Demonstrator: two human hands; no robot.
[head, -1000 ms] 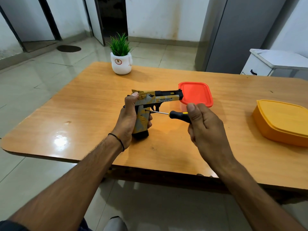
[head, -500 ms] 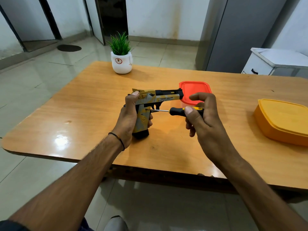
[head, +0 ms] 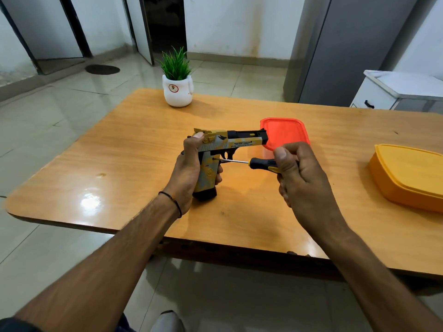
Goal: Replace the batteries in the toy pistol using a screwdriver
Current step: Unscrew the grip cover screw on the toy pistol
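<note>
The toy pistol (head: 230, 142) is yellow and grey with a black barrel end and black grip base. It stands upright with its base on the wooden table (head: 134, 149), barrel pointing right. My left hand (head: 189, 168) wraps the grip from behind, thumb on the rear of the slide. A screwdriver (head: 254, 161) with a black and yellow handle lies level, its tip against the upper side of the grip. My right hand (head: 302, 180) pinches the handle with thumb and fingers.
A red-lidded container (head: 285, 133) sits just behind the barrel. An orange lidded box (head: 410, 173) lies at the right edge. A small potted plant in a white pot (head: 177, 89) stands at the far side. A white cabinet (head: 395, 92) is beyond the table.
My right hand's fingers have shifted around the screwdriver handle, rolling it, while the tip stays on the grip. The pistol and my left hand have held still.
</note>
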